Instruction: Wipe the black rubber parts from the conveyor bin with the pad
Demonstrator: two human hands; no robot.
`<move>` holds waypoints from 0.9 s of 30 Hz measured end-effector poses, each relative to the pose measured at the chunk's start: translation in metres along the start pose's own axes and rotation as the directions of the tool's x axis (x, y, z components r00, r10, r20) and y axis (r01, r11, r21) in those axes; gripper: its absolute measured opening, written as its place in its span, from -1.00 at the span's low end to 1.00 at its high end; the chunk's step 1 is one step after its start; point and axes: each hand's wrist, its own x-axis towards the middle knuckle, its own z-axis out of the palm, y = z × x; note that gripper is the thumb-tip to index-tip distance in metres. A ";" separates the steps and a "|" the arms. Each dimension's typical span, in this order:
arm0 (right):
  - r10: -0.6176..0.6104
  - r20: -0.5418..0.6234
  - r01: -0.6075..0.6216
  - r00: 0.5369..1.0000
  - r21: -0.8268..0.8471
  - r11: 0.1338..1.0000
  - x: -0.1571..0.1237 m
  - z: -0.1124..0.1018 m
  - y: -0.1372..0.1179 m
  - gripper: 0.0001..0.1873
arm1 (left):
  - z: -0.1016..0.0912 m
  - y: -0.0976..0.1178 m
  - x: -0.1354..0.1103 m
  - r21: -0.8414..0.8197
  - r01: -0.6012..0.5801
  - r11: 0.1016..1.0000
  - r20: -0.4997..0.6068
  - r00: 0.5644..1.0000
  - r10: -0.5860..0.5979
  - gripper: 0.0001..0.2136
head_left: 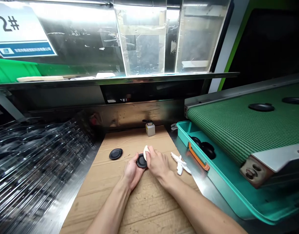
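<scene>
Below a long metal shelf (139,79), over a brown cardboard-covered surface (151,208): cupping a round black plastic disc (141,161) in the left fingers (135,158) and pinching a white wedge-shaped pad (145,152) in the right fingers (151,152), apparently against the disc's right edge. Probably partway through wiping; next calls for steady support from the left and even strokes, clear of a second flat black disc (116,154) left of the fingers.

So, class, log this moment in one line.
left hand: holds disc | right hand: holds white pad at disc | second disc: on cardboard
</scene>
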 end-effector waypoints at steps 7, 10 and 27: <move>0.019 -0.025 -0.019 1.000 -0.013 1.000 0.002 0.005 -0.004 -0.69 | 0.002 0.001 -0.002 -0.008 0.017 1.000 -0.003 1.000 -0.017 -0.71; -0.048 -0.035 0.047 0.998 -0.019 0.999 0.001 0.003 -0.004 -0.67 | 0.001 0.001 -0.002 0.005 0.013 1.000 -0.001 1.000 -0.013 -0.72; 0.093 0.040 -0.093 0.995 0.001 0.996 -0.001 0.000 0.025 -0.67 | -0.010 0.032 0.000 -0.134 -0.061 0.989 -0.093 0.994 0.049 -0.68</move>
